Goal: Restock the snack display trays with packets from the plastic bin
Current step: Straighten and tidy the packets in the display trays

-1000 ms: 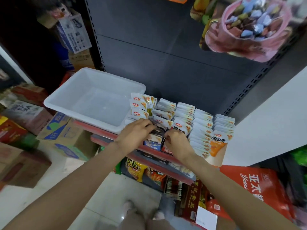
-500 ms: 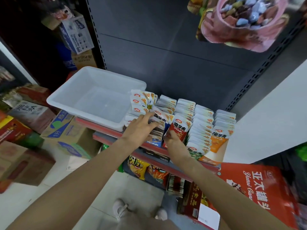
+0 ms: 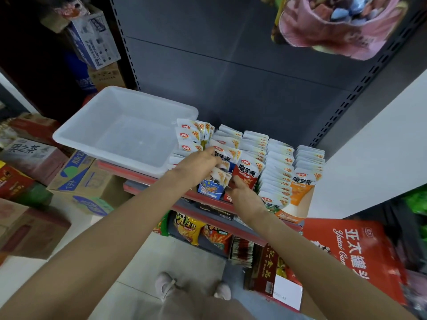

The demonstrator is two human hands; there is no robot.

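The plastic bin (image 3: 120, 137) is sitting on the red shelf edge (image 3: 138, 175), and I am seeing only its bare translucent floor, no packets lying inside. Right beside the bin, touching its near corner, the display trays (image 3: 295, 212) are standing packed with rows of white snack packets (image 3: 277, 162), row after row leaning back toward the grey back panel (image 3: 231, 72). Next to the bin the left hand (image 3: 196, 167) is reaching into the second row, fingers curled over a bunch of white packets and gripping them at their tops. Just beyond it from the bin, the right hand (image 3: 242, 195) is pinching the lower edge of a red packet (image 3: 246, 174) standing upright at the front of its row. Between the two hands a blue packet (image 3: 211, 187) is facing forward at the tray front. Farther from the bin, an orange packet (image 3: 300, 188) is fronting the last row. Below the bin's shelf, yellow chip bags (image 3: 187, 227) are showing on a lower shelf, and cardboard boxes (image 3: 78, 179) are stacking up on the floor on the bin's other side.
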